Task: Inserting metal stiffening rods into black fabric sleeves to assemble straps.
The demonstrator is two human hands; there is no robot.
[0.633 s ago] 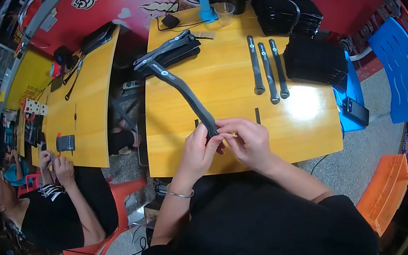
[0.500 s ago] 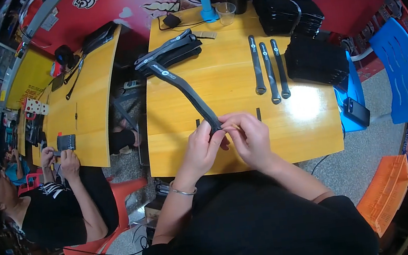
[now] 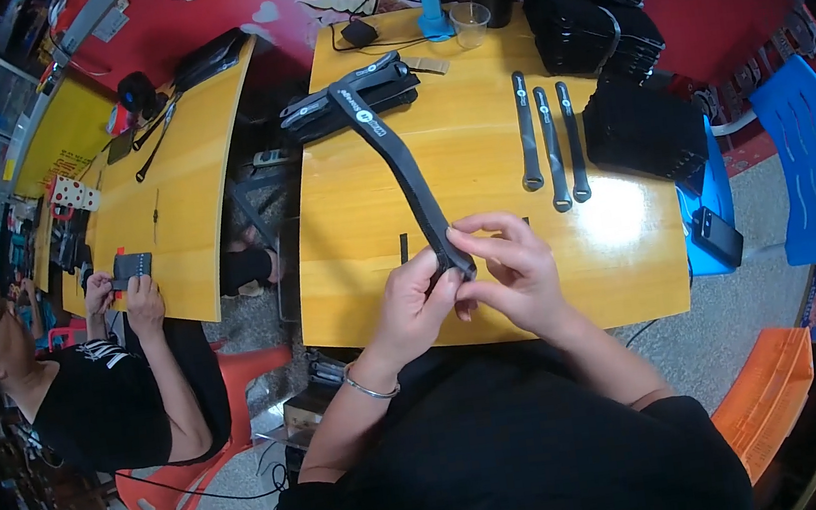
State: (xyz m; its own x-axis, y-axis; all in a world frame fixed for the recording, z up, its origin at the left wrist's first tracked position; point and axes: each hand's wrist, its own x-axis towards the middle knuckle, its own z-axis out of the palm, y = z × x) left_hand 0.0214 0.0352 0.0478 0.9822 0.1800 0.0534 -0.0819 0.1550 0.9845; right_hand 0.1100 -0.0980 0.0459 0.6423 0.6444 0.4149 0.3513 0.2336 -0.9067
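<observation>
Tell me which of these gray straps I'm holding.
The strap slanting up from your left hand; the strap pile and three separate straps rest on the table instead.

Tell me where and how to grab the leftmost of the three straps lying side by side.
Pinch the leftmost strap by its rounded near end, probably best from the near left: it lies lengthwise on the table, that end toward the near edge, with the next strap close on its right.

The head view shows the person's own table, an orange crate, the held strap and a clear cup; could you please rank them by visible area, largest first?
1. Person's table
2. Orange crate
3. Held strap
4. Clear cup
</observation>
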